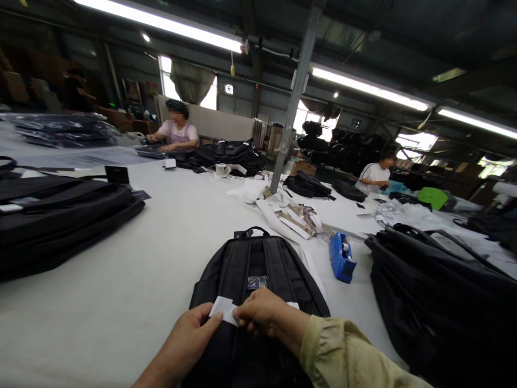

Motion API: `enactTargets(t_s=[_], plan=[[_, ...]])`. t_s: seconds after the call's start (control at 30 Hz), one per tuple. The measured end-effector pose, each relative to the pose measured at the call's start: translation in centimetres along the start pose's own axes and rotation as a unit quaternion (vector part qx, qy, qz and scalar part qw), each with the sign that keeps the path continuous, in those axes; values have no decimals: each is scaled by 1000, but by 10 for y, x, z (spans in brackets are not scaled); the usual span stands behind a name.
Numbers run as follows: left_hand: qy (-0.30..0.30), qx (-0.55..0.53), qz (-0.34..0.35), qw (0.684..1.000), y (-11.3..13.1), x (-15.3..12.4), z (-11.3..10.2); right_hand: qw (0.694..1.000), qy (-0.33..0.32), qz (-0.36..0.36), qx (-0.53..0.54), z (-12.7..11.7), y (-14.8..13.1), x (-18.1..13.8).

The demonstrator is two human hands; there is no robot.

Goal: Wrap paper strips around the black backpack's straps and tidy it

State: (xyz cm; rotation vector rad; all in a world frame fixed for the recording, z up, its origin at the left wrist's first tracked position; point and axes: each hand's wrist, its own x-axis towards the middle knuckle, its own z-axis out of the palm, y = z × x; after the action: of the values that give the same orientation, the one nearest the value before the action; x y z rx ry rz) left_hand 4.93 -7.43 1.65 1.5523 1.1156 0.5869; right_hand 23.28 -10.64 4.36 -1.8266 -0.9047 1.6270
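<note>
A black backpack [218, 269] lies on the white table in front of me, its shoulder straps facing up and its top handle pointing away. Over its left strap, my left hand [194, 331] pinches a small white piece of paper [222, 307] between thumb and fingers. My right hand [262, 312] grips the right end of the same paper, fingers curled. Just beyond my right hand, a shiny clear patch [257, 282] shows between the straps. A dark tag [242, 234] sits by the handle.
A blue tape dispenser [342, 258] stands right of the backpack. Black bags pile up at right [436, 302] and left [60, 215]. Cardboard scraps [299, 220] lie around a metal post [293, 102]. Co-workers [177, 129] sit across the tables, one at right [375, 173].
</note>
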Motion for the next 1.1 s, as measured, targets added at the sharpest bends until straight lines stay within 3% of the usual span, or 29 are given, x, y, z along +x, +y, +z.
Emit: enactTargets(t_s=[0.1, 0.2, 0.3, 0.4, 0.5, 0.67, 0.8, 0.9, 1.03, 1.1], plan=[[-19, -139, -75, 987, -6, 1, -9, 999, 6, 42, 23, -2, 14, 2], [-43, -258, -129, 957, -9, 2, -17, 997, -3, 31, 77, -6, 22, 0], [-56, -292, -142, 944, -11, 3, -19, 985, -61, 29, 156, -6, 16, -1], [-62, -300, -138, 942, -10, 1, -16, 978, -117, 37, 168, 1, 6, 0], [-67, -312, -134, 938, -5, -3, -13, 983, -86, -4, 159, 9, 1, 1], [-143, -379, -172, 898, 8, -1, -8, 988, -21, -59, 141, 15, 5, 4], [-79, -331, -169, 925, 9, 7, 2, 984, -22, -89, 152, 13, 12, 10], [-92, -333, -130, 929, 9, 9, 5, 974, -78, -107, 183, 6, 16, 13], [-77, -309, -134, 938, 10, 6, 4, 963, -161, -53, 209, -1, 15, 10], [-76, -307, -140, 938, 10, 6, 4, 974, -146, -43, 166, 0, 12, 8]])
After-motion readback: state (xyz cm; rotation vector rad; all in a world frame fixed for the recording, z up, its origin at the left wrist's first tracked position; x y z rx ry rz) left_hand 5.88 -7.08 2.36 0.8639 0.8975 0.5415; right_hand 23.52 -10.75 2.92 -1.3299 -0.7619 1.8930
